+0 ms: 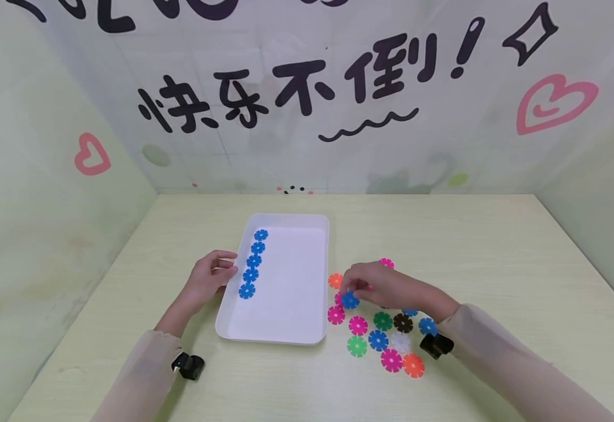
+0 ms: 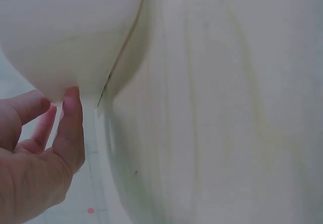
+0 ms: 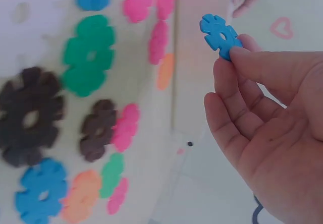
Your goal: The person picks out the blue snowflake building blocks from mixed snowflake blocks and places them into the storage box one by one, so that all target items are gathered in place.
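Note:
A white rectangular tray (image 1: 291, 281) lies on the table with a column of several blue snowflake discs (image 1: 254, 261) along its left side. My left hand (image 1: 209, 278) holds the tray's left edge; in the left wrist view, its bent fingers (image 2: 73, 118) meet the tray's wall (image 2: 81, 67). To the right of the tray, my right hand (image 1: 383, 283) pinches another blue snowflake disc (image 3: 221, 36) between thumb and fingertips. That disc is above the loose pieces, close to the tray's right rim. My right hand and forearm hide some pieces beneath them.
Loose snowflake discs in pink, orange, green, brown, white and blue lie right of the tray, among them a green disc (image 1: 383, 320), a brown disc (image 1: 403, 323) and an orange disc (image 1: 413, 366). Printed walls (image 1: 264, 158) border the table (image 1: 444, 228) at the back and sides.

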### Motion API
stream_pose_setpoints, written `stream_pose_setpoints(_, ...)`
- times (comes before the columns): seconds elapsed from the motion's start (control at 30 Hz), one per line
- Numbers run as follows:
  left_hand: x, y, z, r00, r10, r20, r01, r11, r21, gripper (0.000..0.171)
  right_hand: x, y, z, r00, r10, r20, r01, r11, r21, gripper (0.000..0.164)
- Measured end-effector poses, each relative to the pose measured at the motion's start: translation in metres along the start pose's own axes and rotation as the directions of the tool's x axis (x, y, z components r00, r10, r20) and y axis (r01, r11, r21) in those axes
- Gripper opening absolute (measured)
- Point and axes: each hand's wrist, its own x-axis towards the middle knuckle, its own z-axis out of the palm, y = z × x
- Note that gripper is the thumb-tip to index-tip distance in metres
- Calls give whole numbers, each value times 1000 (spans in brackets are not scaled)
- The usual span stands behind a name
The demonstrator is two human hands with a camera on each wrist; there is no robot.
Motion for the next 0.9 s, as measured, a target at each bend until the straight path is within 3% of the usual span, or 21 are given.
stream_pose_setpoints(0.17, -1, 1, 0, 1000, -11, -8, 11, 1000, 9, 37, 20, -18, -2, 1000, -12, 25, 11, 999, 42, 18)
stream_pose_setpoints(0.47, -1, 2, 1, 1000, -11, -6, 11, 1000, 11, 37, 75, -41, 9, 994, -45, 101, 36, 996, 87, 15)
stream_pose_setpoints(0.67, 0, 2, 2, 1000, -7, -3, 7, 1000, 17, 37, 110, -49, 13, 986, -55, 155, 49, 998, 45, 15)
stream_pose_setpoints(0.9, 2, 0, 2, 1000, -14, 1, 14, 1000, 18, 36, 143, -53, 14, 966, -4, 260, 6, 1000, -7, 15)
